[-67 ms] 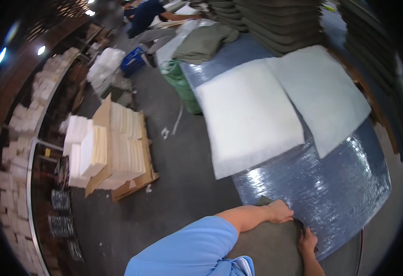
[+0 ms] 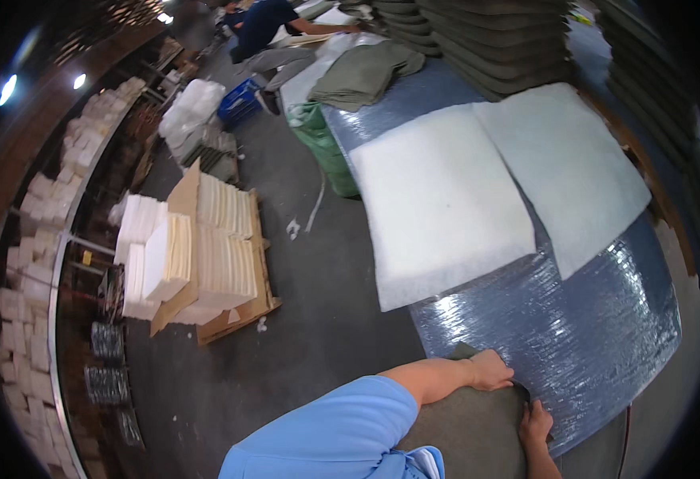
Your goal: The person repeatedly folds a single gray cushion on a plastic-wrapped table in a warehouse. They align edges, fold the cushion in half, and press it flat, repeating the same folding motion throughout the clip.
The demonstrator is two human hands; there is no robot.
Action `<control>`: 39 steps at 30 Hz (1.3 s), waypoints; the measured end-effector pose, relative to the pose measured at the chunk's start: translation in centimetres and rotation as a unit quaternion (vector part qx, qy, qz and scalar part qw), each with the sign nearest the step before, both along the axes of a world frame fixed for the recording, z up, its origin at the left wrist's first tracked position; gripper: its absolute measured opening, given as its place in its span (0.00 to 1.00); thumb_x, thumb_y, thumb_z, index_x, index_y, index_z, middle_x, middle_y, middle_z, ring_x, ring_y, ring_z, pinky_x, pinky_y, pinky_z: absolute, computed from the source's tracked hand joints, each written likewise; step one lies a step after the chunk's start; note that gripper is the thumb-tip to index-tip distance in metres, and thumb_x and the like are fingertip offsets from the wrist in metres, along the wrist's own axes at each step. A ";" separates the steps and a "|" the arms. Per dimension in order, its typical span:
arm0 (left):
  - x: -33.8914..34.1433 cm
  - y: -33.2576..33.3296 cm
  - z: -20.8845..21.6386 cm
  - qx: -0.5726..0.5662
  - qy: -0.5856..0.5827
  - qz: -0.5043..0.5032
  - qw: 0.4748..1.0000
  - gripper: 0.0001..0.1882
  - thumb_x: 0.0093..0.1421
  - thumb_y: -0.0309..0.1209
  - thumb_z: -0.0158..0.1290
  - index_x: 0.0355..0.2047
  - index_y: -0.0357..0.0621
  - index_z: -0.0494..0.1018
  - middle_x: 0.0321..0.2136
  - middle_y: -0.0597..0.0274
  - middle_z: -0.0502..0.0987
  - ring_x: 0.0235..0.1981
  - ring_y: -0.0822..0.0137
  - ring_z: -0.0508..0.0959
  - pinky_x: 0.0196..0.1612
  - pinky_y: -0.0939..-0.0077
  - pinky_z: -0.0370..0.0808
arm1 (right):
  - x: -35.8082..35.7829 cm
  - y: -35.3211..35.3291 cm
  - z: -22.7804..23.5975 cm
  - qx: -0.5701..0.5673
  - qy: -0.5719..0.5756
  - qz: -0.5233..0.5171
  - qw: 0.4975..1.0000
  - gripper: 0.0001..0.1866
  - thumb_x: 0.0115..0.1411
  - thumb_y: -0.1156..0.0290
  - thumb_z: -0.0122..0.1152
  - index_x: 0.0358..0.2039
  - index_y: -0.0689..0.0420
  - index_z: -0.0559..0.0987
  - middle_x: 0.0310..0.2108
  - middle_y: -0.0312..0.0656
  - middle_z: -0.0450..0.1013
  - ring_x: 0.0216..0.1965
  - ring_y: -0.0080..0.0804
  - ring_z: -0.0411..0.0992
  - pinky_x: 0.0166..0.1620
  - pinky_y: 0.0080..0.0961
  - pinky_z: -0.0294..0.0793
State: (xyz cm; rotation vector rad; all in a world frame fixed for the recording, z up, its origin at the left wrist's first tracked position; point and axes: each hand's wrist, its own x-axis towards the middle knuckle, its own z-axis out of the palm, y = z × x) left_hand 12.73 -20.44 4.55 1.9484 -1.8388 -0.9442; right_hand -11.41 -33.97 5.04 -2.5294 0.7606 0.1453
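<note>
An olive-grey fabric piece (image 2: 468,427) lies at the near end of the table, close against my body. My left hand (image 2: 491,370) is closed on its far edge, fingers curled under and partly hidden. Just to the right, my right hand (image 2: 536,425) pinches the same piece near its right corner, where a dark fold or opening shows between the two hands. Beyond them, a white padding sheet (image 2: 446,207) and a second, paler sheet (image 2: 569,172) lie side by side on the table, the two touching or overlapping at the far end.
Shiny plastic film covers the blue-grey table (image 2: 557,327). Tall olive fabric stacks (image 2: 497,44) stand at its far right, with a loose folded pile (image 2: 366,76) farther left. A green sack (image 2: 322,152) hangs by the left edge. Leftward sits a pallet of white pads (image 2: 226,239); a co-worker (image 2: 266,32) bends at the far end.
The view has shifted slightly, so the surroundings sit a little farther right in the picture. Both hands keep their hold on the fabric, with hardly any movement.
</note>
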 end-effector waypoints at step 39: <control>-3.3 0.8 2.3 0.032 0.023 0.046 0.998 0.17 0.56 0.30 0.56 0.44 0.35 0.71 0.33 0.42 0.82 0.39 0.41 0.83 0.43 0.48 0.77 | 1.1 1.3 -0.7 0.016 -0.022 -0.013 1.000 0.20 0.72 0.55 0.52 0.40 0.61 0.78 0.35 0.62 0.76 0.37 0.64 0.74 0.39 0.53 0.70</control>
